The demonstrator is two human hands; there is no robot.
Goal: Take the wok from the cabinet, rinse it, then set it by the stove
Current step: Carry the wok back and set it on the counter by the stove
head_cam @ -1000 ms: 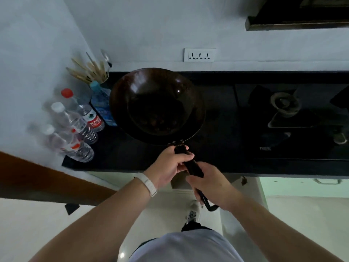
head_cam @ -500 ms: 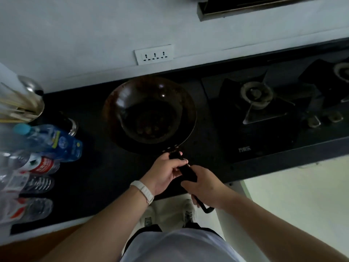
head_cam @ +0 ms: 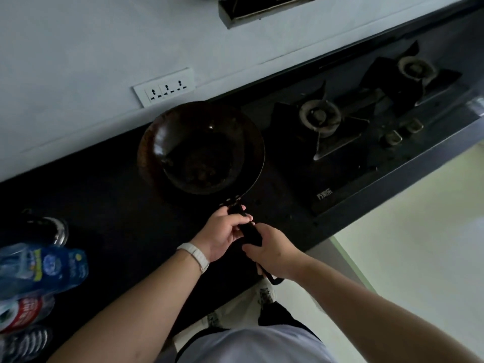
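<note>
A dark round wok [head_cam: 201, 148] sits on the black countertop [head_cam: 110, 195], just left of the gas stove [head_cam: 340, 142]. Its black handle [head_cam: 248, 233] points back toward me. My left hand [head_cam: 222, 235] grips the handle close to the bowl; a white band is on that wrist. My right hand [head_cam: 272, 251] holds the handle further back, near its looped end. Brownish patches show in the wok's bottom.
Several plastic water bottles [head_cam: 44, 271] lie at the counter's left end beside a dark jar [head_cam: 52, 229]. A white socket strip [head_cam: 165, 86] is on the wall behind the wok. The stove has two burners [head_cam: 319, 117] and knobs [head_cam: 403, 131]. Pale floor lies at the right.
My view has swung right and tilted, bringing both burners into sight. The wok has come down toward the counter beside the stove. Both hands keep their hold on the handle.
</note>
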